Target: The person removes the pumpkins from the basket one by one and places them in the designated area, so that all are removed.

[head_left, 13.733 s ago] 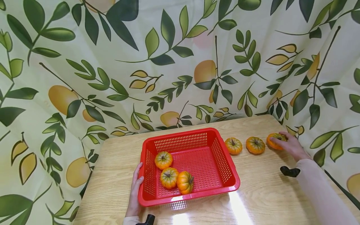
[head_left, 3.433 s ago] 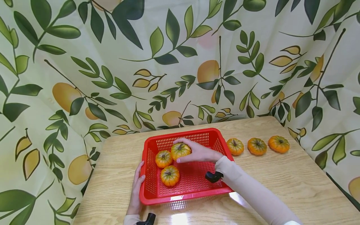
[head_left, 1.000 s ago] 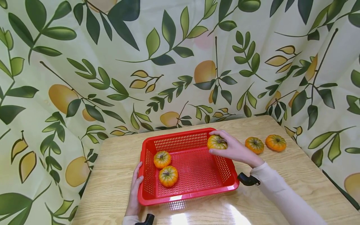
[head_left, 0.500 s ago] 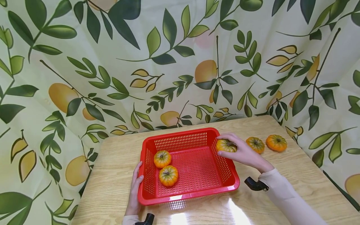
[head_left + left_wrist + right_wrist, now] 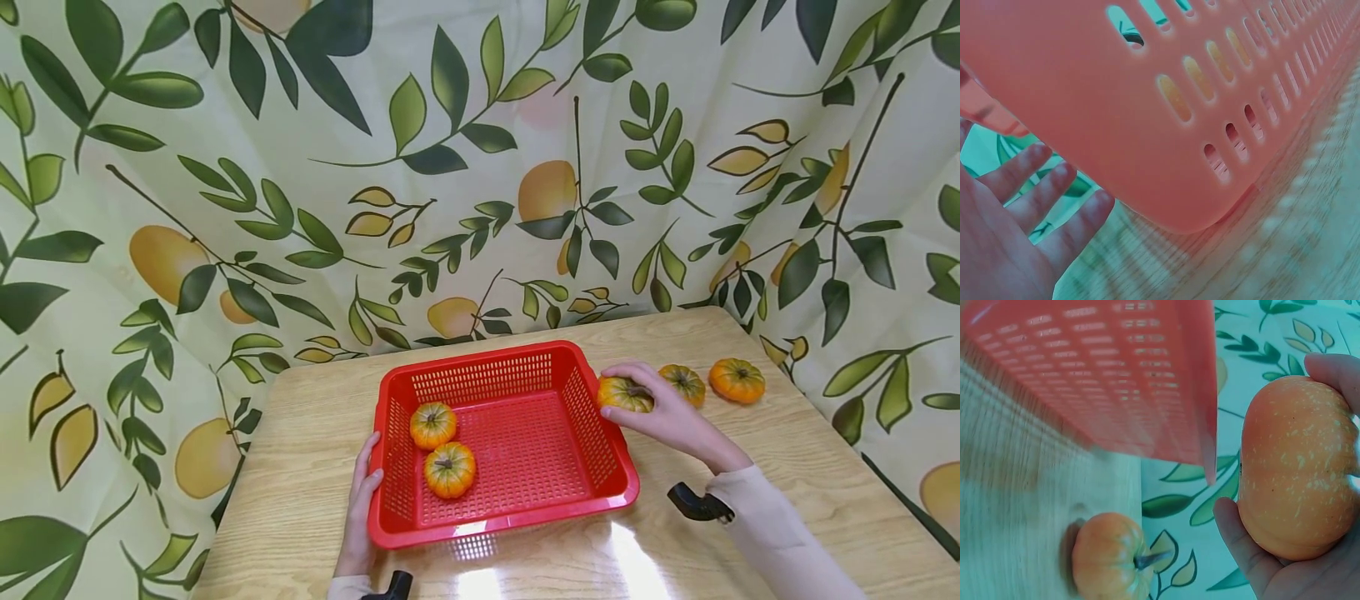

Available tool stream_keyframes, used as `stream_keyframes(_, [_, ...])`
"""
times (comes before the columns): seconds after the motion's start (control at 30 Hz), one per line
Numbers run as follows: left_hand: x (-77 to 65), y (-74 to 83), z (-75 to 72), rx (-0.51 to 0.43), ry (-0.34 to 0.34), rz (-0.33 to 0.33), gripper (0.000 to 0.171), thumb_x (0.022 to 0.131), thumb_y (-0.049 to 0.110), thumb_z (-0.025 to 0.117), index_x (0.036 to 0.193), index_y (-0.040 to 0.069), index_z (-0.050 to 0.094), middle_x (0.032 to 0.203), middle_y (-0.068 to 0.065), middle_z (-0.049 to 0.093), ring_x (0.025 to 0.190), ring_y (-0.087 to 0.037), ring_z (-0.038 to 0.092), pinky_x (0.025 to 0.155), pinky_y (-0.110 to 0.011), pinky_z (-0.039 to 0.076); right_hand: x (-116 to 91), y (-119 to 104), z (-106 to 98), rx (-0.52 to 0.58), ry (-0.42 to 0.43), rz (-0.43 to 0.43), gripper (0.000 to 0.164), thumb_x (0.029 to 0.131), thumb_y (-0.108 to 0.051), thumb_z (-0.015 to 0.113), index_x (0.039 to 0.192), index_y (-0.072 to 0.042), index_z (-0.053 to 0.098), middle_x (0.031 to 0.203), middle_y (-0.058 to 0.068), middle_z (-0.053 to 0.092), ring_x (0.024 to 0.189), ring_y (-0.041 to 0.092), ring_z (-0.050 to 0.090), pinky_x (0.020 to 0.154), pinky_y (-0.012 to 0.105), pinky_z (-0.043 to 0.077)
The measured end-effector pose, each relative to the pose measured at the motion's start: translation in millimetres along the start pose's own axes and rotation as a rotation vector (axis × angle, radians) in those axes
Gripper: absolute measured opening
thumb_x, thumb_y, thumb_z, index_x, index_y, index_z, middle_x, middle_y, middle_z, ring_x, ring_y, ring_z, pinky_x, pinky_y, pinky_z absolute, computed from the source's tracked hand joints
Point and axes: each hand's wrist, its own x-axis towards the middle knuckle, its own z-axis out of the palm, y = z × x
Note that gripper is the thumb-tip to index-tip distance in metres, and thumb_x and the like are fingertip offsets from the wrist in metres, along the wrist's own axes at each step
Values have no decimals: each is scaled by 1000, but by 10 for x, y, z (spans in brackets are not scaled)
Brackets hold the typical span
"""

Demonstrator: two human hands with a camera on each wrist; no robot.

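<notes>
A small orange pumpkin [image 5: 621, 395] is gripped between the thumb and fingers of my right hand [image 5: 678, 421], just outside the right rim of the red plastic basket [image 5: 618, 454]. In the right wrist view, this pumpkin [image 5: 1297, 469] is raised beside the basket's wall, and another pumpkin [image 5: 1107, 559] sits on the table. My left hand [image 5: 358, 508] lies along the basket's left outer side; its fingers [image 5: 1063, 181] look straight in the left wrist view. Two pumpkins, one behind [image 5: 432, 425] and one in front [image 5: 450, 470], sit in the basket's left part.
On the wooden table [image 5: 292, 467], a pumpkin [image 5: 684, 383] partly covered by my right hand and a farther one [image 5: 737, 381] stand to the right. Leaf-patterned cloth [image 5: 480, 192] hangs behind the table and along its sides. Black wrist cameras [image 5: 699, 502] sit on both forearms.
The right hand has carried a pumpkin from inside the basket rightward past its right rim. Three pumpkins were in the basket; two are there now. The left hand stays put.
</notes>
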Motion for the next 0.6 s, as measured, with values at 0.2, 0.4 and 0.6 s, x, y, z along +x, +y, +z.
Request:
stream_keyframes(0.2, [0, -7, 3, -13, -4, 0, 57, 106, 34, 37, 161, 36, 19, 168, -3, 17, 134, -17, 47, 99, -36, 55, -84, 87, -44, -41, 30, 57, 51, 91, -35, 76, 137, -22, 58, 146, 8, 50, 123, 25, 49, 93, 43, 49])
stream_keyframes(0.4, [-3, -5, 3, -13, 2, -5, 57, 106, 34, 37, 161, 36, 19, 168, -4, 18, 134, -18, 48, 98, -37, 55, -143, 166, -81, -49, 37, 106, 56, 91, -38, 75, 139, -18, 57, 149, 13, 47, 130, 33, 46, 98, 55, 46])
stream_keyframes(0.6, [5, -17, 10, -9, 7, -7, 56, 106, 33, 36, 160, 37, 20, 167, -2, 19, 135, -18, 47, 99, -36, 55, -167, 234, -89, -43, 31, 115, 59, 91, -38, 75, 141, -15, 55, 148, 15, 47, 133, 38, 43, 100, 64, 43])
